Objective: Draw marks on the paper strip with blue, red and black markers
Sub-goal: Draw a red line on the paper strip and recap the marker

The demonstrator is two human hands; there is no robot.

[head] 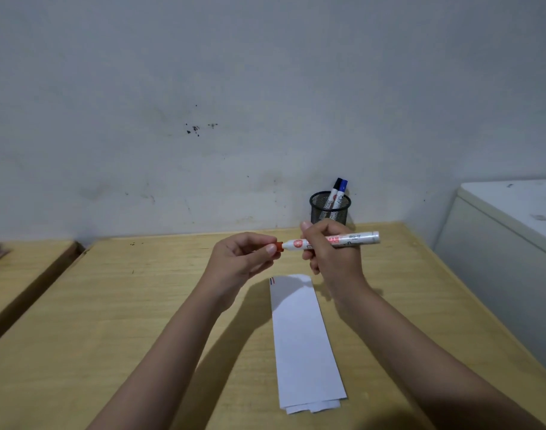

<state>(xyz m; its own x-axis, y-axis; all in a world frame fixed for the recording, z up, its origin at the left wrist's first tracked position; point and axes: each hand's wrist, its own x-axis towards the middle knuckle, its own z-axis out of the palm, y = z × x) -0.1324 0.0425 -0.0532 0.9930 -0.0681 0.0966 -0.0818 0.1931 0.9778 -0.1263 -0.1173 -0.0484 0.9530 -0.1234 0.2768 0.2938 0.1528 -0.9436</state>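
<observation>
A white paper strip (302, 339) lies lengthwise on the wooden table (126, 321), with short blue and red marks at its far left corner. Above its far end I hold the red marker (343, 239) level. My right hand (330, 252) grips the white barrel. My left hand (247, 256) pinches the red cap end (279, 246) at the marker's left tip. Whether the cap is fully seated I cannot tell. The black marker (336, 189) and blue marker (343, 190) stand in a mesh cup (329, 212) behind my hands.
The mesh cup stands at the table's back edge against the white wall. A white cabinet (507, 231) rises just right of the table. A second wooden surface (20, 268) sits to the left across a narrow gap.
</observation>
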